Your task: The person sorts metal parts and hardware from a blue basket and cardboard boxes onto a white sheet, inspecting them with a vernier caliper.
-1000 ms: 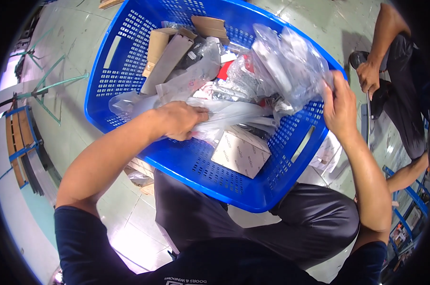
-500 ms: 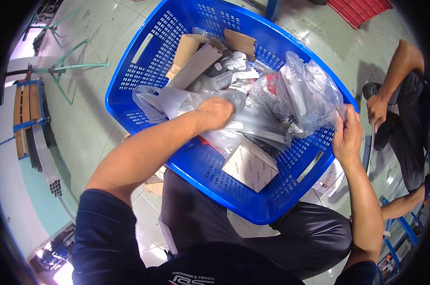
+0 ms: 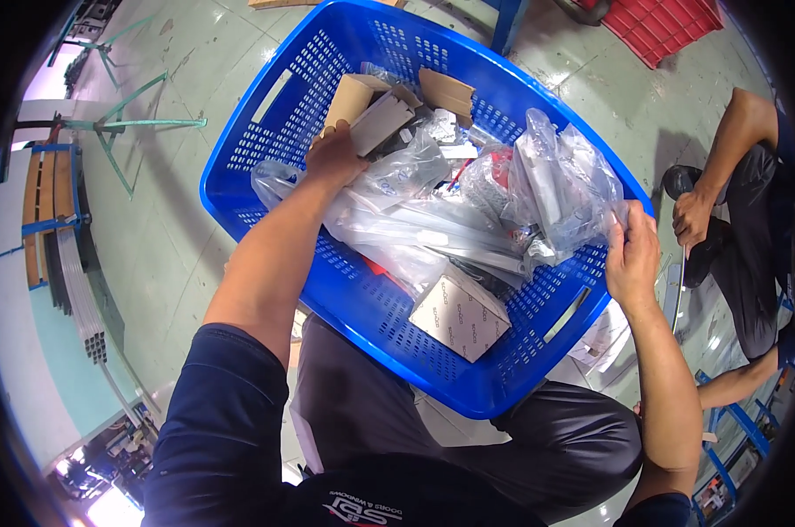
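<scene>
A large blue perforated plastic basket (image 3: 389,338) stands in front of my legs, full of packaged parts. My left hand (image 3: 336,160) is inside at the far left, its fingers curled round the near end of a long cardboard box (image 3: 383,123). A tan cardboard piece (image 3: 351,99) lies beside that box. My right hand (image 3: 635,255) grips the basket's right rim, its thumb on the inner side against a clear plastic bag (image 3: 556,189). Long clear plastic sleeves (image 3: 415,230) cross the middle. A white printed carton (image 3: 461,314) rests in the near corner.
At the right another person's hand (image 3: 694,218) and dark-trousered legs are close to the basket. A red crate (image 3: 657,26) is at the far right. Green metal trestles (image 3: 134,123) and stacked profiles (image 3: 86,307) stand to the left. A blue metal leg (image 3: 506,26) rises behind the basket.
My left hand has moved from the plastic bags in the middle up and left to the cardboard box. The right hand stays on the rim.
</scene>
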Demonstrator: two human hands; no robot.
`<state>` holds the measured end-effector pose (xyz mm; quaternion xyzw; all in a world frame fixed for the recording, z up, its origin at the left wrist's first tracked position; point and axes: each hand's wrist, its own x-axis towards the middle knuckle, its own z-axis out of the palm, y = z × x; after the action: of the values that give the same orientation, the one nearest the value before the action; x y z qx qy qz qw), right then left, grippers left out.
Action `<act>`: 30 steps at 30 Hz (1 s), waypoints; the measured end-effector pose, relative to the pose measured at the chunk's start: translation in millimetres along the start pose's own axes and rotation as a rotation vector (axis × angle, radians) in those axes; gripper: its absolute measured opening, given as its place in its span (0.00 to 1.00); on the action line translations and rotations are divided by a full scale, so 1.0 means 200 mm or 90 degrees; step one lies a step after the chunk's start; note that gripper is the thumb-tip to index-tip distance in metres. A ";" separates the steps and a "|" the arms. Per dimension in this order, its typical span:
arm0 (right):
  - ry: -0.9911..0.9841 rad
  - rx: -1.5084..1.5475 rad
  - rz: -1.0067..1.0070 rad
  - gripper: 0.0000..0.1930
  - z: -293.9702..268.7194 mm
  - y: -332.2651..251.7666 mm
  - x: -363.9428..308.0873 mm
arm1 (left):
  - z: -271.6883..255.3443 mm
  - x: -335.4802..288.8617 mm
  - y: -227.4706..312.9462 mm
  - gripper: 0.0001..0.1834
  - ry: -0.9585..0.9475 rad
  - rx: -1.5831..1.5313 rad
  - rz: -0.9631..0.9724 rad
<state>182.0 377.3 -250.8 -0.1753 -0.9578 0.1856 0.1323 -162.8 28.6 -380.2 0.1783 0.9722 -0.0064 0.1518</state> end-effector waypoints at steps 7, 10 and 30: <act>0.007 -0.007 0.006 0.08 0.00 -0.01 0.01 | -0.10 0.04 -0.16 0.38 -0.117 -0.150 0.162; -0.012 -0.031 0.013 0.07 -0.01 -0.04 0.02 | -0.19 0.06 -0.20 0.39 -0.094 -0.279 0.266; -0.418 -0.100 -0.291 0.22 0.11 -0.71 0.01 | -1.10 -0.54 -0.08 0.42 0.036 -0.801 0.260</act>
<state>133.3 247.8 -214.3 0.1012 -0.9746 0.1240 -0.1566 -136.0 -8.7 -138.8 0.2365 0.7407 0.5964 0.1995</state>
